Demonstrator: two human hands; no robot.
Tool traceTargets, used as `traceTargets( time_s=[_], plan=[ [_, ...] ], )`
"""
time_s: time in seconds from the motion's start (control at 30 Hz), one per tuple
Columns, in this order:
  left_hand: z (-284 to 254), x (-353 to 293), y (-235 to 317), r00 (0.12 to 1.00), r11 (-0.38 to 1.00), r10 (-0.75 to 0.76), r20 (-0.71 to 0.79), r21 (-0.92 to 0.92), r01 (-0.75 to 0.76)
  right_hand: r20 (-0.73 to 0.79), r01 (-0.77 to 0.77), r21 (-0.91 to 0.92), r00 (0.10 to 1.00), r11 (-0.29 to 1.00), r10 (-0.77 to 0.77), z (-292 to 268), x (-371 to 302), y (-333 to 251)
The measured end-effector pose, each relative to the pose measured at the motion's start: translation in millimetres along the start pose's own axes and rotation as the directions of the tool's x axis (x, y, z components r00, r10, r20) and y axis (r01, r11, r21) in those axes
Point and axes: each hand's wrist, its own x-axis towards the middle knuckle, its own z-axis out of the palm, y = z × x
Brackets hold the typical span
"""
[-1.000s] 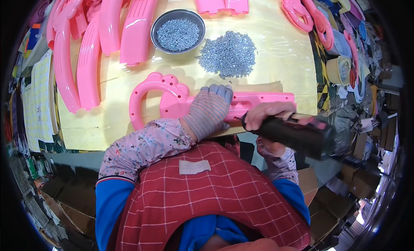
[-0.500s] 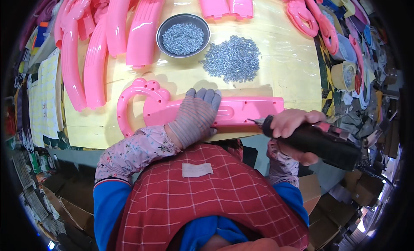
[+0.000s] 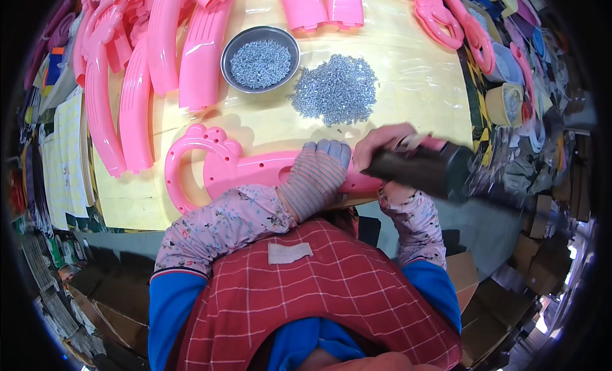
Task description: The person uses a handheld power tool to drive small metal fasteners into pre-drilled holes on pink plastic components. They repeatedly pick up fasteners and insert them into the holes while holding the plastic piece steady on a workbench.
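A long pink plastic part (image 3: pixel 255 170) with a looped, scalloped end on the left lies across the near edge of the table. My left hand (image 3: pixel 317 174), in a grey striped glove, is wrapped over its middle, fingers at the far edge. In my right hand (image 3: pixel 384 146) is a black electric screwdriver (image 3: pixel 426 171), somewhat blurred. Its body slants over the part's right end, and its tip is hidden by my hands. Small holes dot the pink part's loop. Beyond it lies a heap of small silvery screws (image 3: pixel 335 90).
A dark round metal bowl (image 3: pixel 295 64) of screws stands left of the heap. Curved pink pieces (image 3: pixel 207 58) crowd the table's far left, with two more pink pieces (image 3: pixel 305 11) at the far middle. Pink looped parts (image 3: pixel 440 27) and a yellowish tub (image 3: pixel 496 106) are on the right.
My left hand has slid right along the pink part. My right hand has brought the screwdriver leftward over the part's right end, close to my left hand.
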Motion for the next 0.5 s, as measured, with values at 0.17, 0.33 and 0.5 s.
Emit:
traceTargets(
  time_s=[0.17, 0.33, 0.5],
  plan=[
    [-1, 1, -3, 0.987, 1.0, -0.024, 0.159, 0.007, 0.023, -0.234, 0.278, 0.118, 0.941, 0.953, -0.245, 16, -17, -13],
    [2, 2, -1, 0.982, 0.997, -0.03, 0.184, 0.069, 0.017, -0.071, 0.087, 0.025, 0.994, 0.996, -0.085, 13, -50, -16],
    [-3, 19, 13, 0.96, 0.995, -0.036, 0.276, 0.101, 0.008, 0.33, 0.312, 0.001, 0.897, 0.95, -0.295, -6, -23, -1]
  ],
)
